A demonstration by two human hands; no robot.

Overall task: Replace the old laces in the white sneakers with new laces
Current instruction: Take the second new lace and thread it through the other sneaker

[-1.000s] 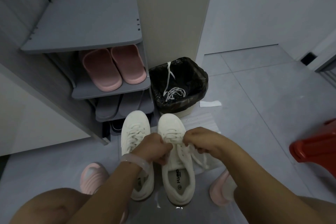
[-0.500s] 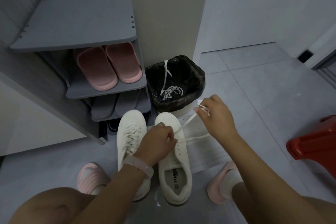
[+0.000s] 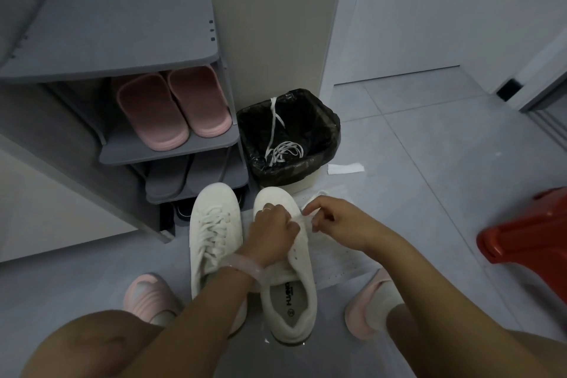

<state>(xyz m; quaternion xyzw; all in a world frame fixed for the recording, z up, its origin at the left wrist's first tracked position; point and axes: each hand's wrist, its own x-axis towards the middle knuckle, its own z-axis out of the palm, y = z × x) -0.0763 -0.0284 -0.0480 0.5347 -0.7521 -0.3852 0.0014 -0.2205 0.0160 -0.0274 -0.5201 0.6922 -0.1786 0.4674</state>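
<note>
Pinching lace [image 3: 306, 218] with right hand [image 3: 340, 224]; left hand [image 3: 271, 232], beside it, gripping lace over sneaker [image 3: 288, 291].

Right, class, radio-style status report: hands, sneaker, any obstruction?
Left hand and right hand both pinching the lace. Right sneaker mid-lacing. Nothing in the way.

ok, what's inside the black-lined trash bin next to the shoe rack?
Inside the black-bag-lined trash bin: a tangle of white shoelaces, one strand trailing up the back wall towards the rim. Anything beneath the laces or below the bin's near rim is hidden.
</note>
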